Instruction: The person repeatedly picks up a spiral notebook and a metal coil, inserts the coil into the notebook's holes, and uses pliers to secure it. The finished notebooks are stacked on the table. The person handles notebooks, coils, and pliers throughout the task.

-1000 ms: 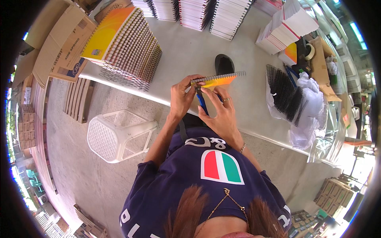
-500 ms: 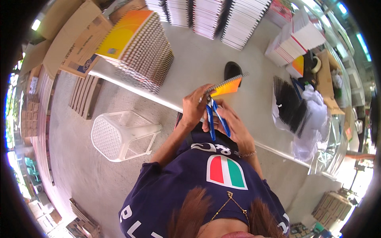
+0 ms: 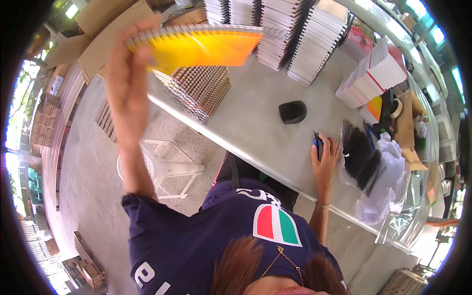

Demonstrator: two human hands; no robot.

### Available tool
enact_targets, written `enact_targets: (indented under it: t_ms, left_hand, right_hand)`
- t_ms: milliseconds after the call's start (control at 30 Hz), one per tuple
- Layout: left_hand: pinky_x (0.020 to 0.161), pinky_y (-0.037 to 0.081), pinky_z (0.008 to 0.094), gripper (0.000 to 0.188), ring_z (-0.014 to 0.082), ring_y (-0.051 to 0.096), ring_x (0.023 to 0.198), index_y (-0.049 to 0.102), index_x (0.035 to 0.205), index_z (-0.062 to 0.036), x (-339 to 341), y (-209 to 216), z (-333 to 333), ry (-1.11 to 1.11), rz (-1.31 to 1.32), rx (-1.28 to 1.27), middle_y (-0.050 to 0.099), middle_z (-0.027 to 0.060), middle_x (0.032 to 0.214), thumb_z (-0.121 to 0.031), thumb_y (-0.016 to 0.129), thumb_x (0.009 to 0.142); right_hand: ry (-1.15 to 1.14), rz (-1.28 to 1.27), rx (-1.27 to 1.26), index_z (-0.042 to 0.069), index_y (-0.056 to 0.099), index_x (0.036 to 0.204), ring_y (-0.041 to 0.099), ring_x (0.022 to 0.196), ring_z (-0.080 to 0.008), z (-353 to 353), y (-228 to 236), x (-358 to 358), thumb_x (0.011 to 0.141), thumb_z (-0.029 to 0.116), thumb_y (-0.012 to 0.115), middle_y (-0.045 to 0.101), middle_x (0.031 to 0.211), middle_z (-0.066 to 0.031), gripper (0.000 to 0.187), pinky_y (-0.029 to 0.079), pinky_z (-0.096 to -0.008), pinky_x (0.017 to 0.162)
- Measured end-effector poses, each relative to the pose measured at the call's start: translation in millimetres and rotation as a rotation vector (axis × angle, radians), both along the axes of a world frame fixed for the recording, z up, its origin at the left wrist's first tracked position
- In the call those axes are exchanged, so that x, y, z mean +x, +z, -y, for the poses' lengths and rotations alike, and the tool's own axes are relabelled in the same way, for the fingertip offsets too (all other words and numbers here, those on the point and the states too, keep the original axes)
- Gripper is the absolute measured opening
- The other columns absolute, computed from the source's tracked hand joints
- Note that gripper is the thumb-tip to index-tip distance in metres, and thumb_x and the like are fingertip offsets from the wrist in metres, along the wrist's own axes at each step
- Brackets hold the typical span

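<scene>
My left hand (image 3: 129,73), slightly blurred, is raised at the upper left. It grips one end of a yellow and orange spiral notebook (image 3: 206,49), whose wire-bound edge faces away from me. Below and behind that notebook stands a stack of spiral notebooks (image 3: 201,88), its top largely hidden. On the table's right side, my right hand (image 3: 326,157) is closed around blue-handled pliers (image 3: 318,146), resting at the tabletop. A black, rounded object (image 3: 292,112) lies to the left of this hand.
Tall stacks of bound white pages (image 3: 317,44) line the table's (image 3: 260,118) far side. Black binding coils (image 3: 361,160) lie on white plastic at the right, beside an open cardboard box (image 3: 412,128). A white stool (image 3: 169,167) stands left, below the table edge.
My left hand has carried the notebook up and left from the table's near edge to over the stack. My right hand has moved right with the pliers, down to the tabletop.
</scene>
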State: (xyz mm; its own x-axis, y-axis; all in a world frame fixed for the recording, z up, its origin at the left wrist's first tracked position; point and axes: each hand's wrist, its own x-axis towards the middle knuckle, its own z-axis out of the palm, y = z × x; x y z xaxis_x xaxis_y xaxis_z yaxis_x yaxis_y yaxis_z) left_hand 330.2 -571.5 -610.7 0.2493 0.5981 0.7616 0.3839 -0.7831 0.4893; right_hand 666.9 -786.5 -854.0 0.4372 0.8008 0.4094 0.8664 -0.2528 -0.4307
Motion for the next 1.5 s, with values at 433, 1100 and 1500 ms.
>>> enact_targets:
  t_ms: [433, 1100, 1500]
  left_hand:
    - [0.103, 0.044, 0.0369, 0.043, 0.0245, 0.06, 0.107, 0.075, 0.107, -0.0103, 43.0, 18.8, -144.6, -0.342, -0.693, -0.261, 0.068, 0.0118, 0.112, -0.026, 0.037, 0.094]
    - [0.102, 0.041, 0.0359, 0.038, 0.0247, 0.054, 0.107, 0.068, 0.122, -0.0095, 65.1, -0.1, -129.5, -0.321, -0.776, -0.209, 0.054, 0.0106, 0.106, -0.021, 0.039, 0.101]
    - [0.094, 0.044, 0.0399, 0.039, 0.024, 0.058, 0.104, 0.064, 0.13, -0.013, 80.0, -4.7, 38.8, -0.788, -0.807, 0.036, 0.058, 0.009, 0.11, -0.008, 0.061, 0.092]
  right_hand:
    - [-0.011, -0.1, 0.031, 0.008, 0.059, 0.126, 0.049, 0.118, -0.0347, -0.4, -0.2, -0.4, 0.092, 0.021, 0.066, 0.054, 0.122, -0.0165, 0.037, 0.035, -0.0468, 0.105]
    - [-0.173, 0.088, 0.324, 0.002, 0.066, 0.109, 0.058, 0.109, -0.0359, -10.5, 67.5, 110.6, 0.087, 0.003, 0.066, 0.061, 0.112, -0.0174, 0.021, 0.045, -0.0393, 0.097]
    - [-0.135, 0.294, -0.021, 0.0, 0.066, 0.112, 0.06, 0.112, -0.0356, -36.7, 22.4, 246.3, 0.083, -0.003, 0.062, 0.065, 0.116, -0.0185, 0.029, 0.047, -0.0429, 0.1]
